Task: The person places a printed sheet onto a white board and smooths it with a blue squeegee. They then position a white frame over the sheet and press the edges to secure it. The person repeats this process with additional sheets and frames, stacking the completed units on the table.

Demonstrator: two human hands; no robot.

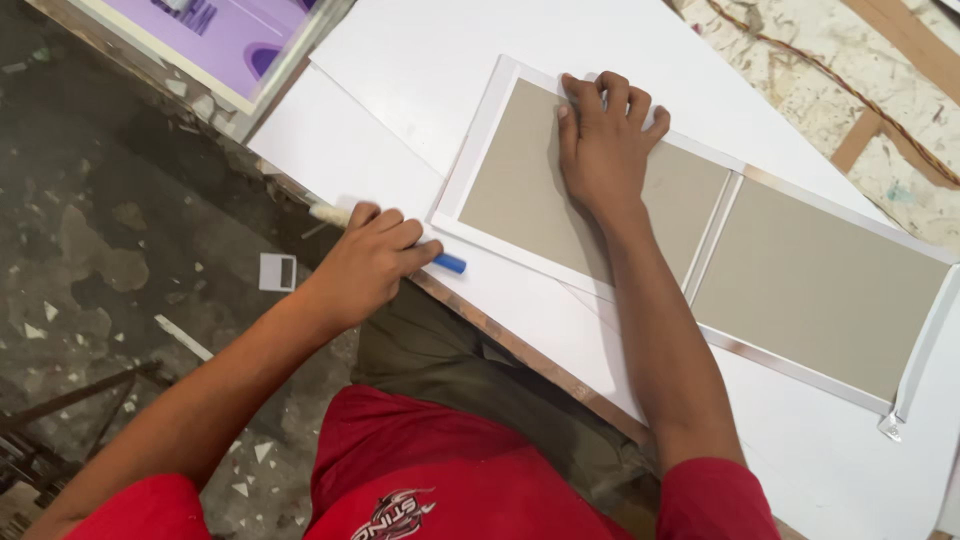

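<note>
left hand [368,262]: curled closed around a slim tool [447,262] with a blue tip and a pale handle end; the knuckles face up; the hand hovers at the near edge of the white sheet [380,150]

tool: blue tip pokes out past the fingers toward the grey board [530,185]; pale end sticks out the other way, over the floor [120,230]; long axis runs roughly along the board's near border

tip to board: the blue tip sits just beside the white border [478,240] at the board's near left corner; touching or just short, I cannot tell

right hand [603,140]: fingers spread flat, pressing on the far edge of the grey board; holds nothing

grey board: left of two grey panels on one white backing; second panel [820,280] lies to its right, a narrow white strip between them

nearer hand: the left is closer to the near border; the right is across the board from it

elsewhere: purple panel [215,35] beyond the sheet's far left corner
</note>
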